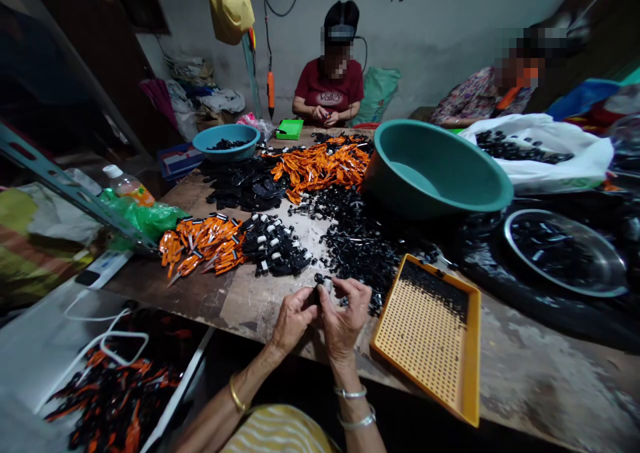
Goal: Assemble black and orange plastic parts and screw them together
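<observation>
Near the table's front edge, my left hand (291, 318) pinches a small black part (319, 280) with a whitish piece on it. My right hand (345, 313) holds the same part from the other side, thumb against it, and the two hands nearly touch. Just beyond them lie a pile of black parts with white rollers (274, 243) and, left of that, a pile of orange pieces (207, 240). A heap of small black parts (357, 240) spreads behind my right hand. The yellow perforated tray (420, 333), to the right, has tiny black pieces at its far end.
A large green basin (440, 166) leans at the right back, near a white bag (545, 146) and a metal bowl (565, 253). Farther back are a blue basin (226, 141) and a green tray (289, 129). Two people sit across. An open bin (130, 380) stands lower left.
</observation>
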Demonstrator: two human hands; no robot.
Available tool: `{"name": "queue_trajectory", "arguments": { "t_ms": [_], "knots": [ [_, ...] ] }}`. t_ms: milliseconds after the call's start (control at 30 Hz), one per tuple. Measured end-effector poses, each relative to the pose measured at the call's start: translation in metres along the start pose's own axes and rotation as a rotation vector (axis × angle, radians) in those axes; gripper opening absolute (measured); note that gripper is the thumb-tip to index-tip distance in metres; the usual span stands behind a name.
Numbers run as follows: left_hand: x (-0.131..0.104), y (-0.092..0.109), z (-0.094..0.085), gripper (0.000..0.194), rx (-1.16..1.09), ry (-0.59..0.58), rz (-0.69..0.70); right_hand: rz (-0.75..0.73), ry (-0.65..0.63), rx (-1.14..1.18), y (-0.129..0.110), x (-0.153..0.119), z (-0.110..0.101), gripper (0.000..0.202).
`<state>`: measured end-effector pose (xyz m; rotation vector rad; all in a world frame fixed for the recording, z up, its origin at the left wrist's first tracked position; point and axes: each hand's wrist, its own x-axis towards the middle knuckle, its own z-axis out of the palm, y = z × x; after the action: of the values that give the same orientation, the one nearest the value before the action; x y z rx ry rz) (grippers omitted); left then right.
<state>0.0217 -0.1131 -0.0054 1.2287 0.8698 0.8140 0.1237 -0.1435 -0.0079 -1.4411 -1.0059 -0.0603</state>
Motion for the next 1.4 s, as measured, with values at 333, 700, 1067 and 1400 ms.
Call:
{"name": "queue_trajectory", "arguments": {
  "t_ms": [333, 700, 1067, 1400],
  "knots": [
    [-0.006, -0.005, -0.018, 0.019, -0.009, -0.244, -0.061, 0.562, -0.33, 0.294, 0.011, -0.01, -0.01, 0.034],
    [0.085, 0.094, -0.087, 0.037, 1.312, 0.197, 0.07, 0.599, -0.344, 0.449, 0.034, 0.002, -0.016, 0.051],
    [0.166, 0.104, -0.104, 0.03, 1.688, 0.282, 0.123, 0.295, -0.461, 0.168, 0.041, -0.037, -0.031, 0.02],
    [0.263, 0.06, -0.052, 0.034, 1.696, 0.18, 0.114, 0.119, -0.45, 0.182, 0.043, -0.037, -0.033, 0.011]
  ]
}}
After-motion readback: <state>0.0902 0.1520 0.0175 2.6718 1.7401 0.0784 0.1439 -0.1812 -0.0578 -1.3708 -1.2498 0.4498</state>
